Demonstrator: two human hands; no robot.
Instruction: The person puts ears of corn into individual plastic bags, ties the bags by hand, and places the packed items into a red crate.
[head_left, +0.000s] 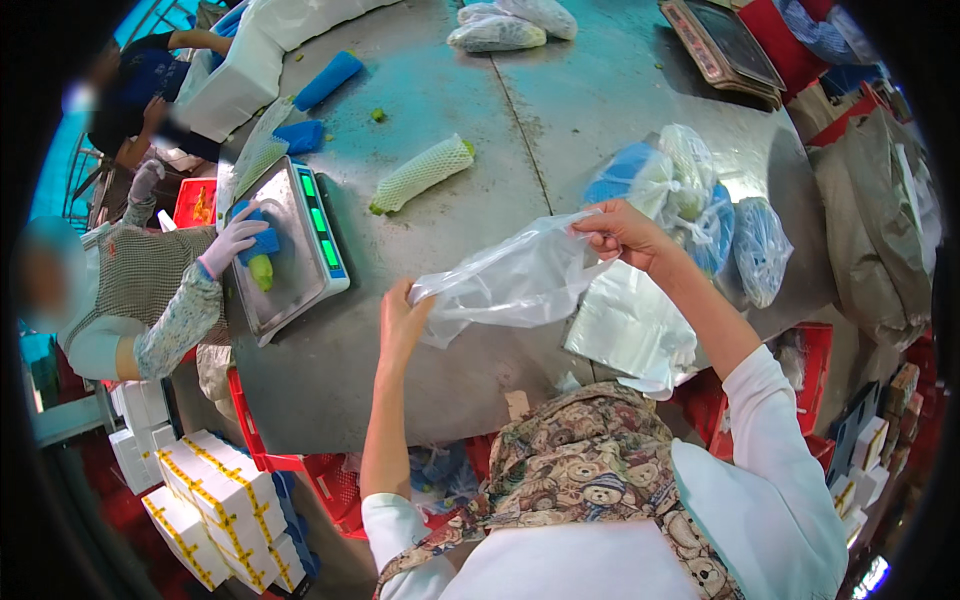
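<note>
A clear plastic bag (517, 274) is stretched between my two hands above the metal table. My left hand (405, 300) pinches its left end, and my right hand (619, 232) grips the other end. Under and beside my right forearm lies a stack of flat plastic bags (634, 319). Beyond the held bag, a green vegetable in a white foam net (424, 174) rests on the table. Bagged vegetables in blue and white nets (686, 176) lie past my right hand, with another blue bagged bundle (759, 244) to their right.
At the left, a co-worker's gloved hand (234, 238) holds a blue-netted green vegetable (261, 271) on a digital scale (289, 292). Blue-netted pieces (328, 80) lie beyond it. More bagged vegetables (499, 34) sit at the far side. Red crates (330, 491) stand below the table's near edge.
</note>
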